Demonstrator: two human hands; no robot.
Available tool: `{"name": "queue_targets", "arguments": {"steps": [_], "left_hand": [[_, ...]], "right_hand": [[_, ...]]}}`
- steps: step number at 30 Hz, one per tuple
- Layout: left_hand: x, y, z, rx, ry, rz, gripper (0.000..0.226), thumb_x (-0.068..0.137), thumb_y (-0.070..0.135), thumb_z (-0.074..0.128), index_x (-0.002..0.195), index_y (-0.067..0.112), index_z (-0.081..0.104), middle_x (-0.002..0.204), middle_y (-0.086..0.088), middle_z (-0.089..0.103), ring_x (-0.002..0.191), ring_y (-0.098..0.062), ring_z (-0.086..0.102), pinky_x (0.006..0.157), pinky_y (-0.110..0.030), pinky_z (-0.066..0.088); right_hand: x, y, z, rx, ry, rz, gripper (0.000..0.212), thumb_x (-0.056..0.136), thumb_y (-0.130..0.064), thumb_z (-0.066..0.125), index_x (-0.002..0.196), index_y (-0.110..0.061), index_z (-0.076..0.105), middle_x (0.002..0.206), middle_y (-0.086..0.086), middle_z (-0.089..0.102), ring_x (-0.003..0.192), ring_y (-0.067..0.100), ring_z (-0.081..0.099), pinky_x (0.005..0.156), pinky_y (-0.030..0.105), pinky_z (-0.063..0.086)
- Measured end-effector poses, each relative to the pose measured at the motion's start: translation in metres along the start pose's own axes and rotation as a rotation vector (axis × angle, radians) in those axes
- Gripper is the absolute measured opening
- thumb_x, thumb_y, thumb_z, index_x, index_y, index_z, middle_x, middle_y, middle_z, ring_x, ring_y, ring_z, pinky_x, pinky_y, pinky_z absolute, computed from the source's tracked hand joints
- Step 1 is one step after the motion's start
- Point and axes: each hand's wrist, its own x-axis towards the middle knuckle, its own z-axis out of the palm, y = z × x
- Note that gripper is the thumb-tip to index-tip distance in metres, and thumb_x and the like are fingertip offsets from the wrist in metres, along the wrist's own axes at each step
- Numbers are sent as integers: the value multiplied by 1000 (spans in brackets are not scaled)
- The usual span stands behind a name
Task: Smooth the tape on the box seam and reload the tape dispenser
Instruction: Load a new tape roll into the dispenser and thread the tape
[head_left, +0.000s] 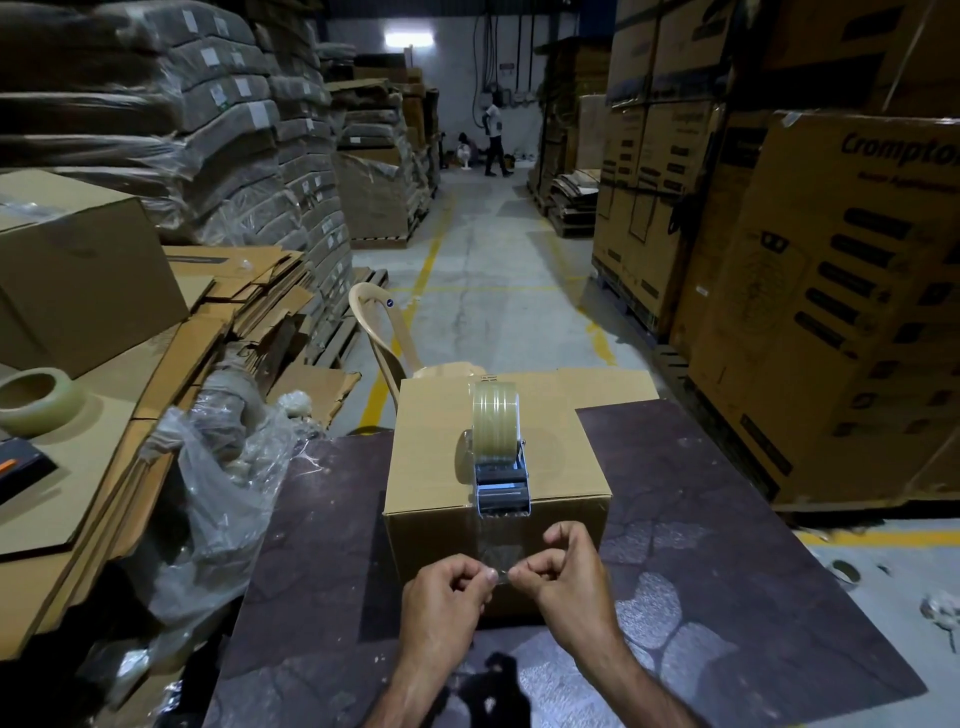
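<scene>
Both hands work a clear tape strip (496, 545) at the box's near face: left hand (451, 592) & right hand (563, 574) pinch its free end w/ thumb and forefinger, other fingers curled. Strip runs straight away from them, up to the tape dispenser (498, 457) atop the box (441, 467). Spare tape roll (36, 397) sits far left.

Bare table (727, 545) right of box (441, 457), seemingly.

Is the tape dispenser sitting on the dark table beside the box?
No, the tape dispenser stands on top of the cardboard box, near its front edge, not on the table.
</scene>
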Motion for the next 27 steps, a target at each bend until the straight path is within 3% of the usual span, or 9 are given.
{"name": "queue_targets", "arguments": {"steps": [11, 16, 20, 23, 27], "left_hand": [[1, -3, -3, -33, -8, 5, 23, 89, 21, 66, 66, 20, 72, 57, 6, 68, 50, 4, 57, 54, -7, 43], [0, -3, -3, -23, -5, 14, 24, 89, 24, 66, 67, 18, 71, 57, 6, 68, 51, 4, 56, 53, -7, 42], [1, -3, -3, -22, -9, 13, 24, 89, 24, 66, 66, 17, 71, 57, 6, 68, 50, 3, 56, 53, -8, 43], [-1, -2, -3, -29, -11, 14, 24, 89, 25, 66, 66, 18, 71, 58, 6, 69, 50, 3, 57, 53, -9, 43], [-2, -2, -4, -39, -13, 10, 25, 89, 24, 66, 65, 18, 70, 56, 7, 67, 50, 3, 56, 52, -9, 43]], "right_hand": [[2, 0, -6, 19, -62, 29, 38, 81, -3, 71, 98, -20, 42, 74, 7, 73, 70, 16, 70, 75, 39, 57], [2, -2, -7, 20, -38, 16, 27, 89, -3, 59, 97, -21, 39, 73, 1, 75, 66, 14, 68, 73, 38, 55], [1, -6, -3, 20, -4, 9, 33, 83, -18, 72, 95, -22, 42, 70, -1, 74, 68, 12, 69, 75, 38, 55], [1, -7, 0, -6, 11, -16, 38, 78, -13, 77, 93, -23, 43, 65, 3, 71, 61, 12, 67, 72, 39, 57], [1, -6, -1, 15, 7, -16, 31, 85, -6, 68, 94, -21, 43, 68, 6, 72, 64, 17, 68, 71, 43, 57]]}}
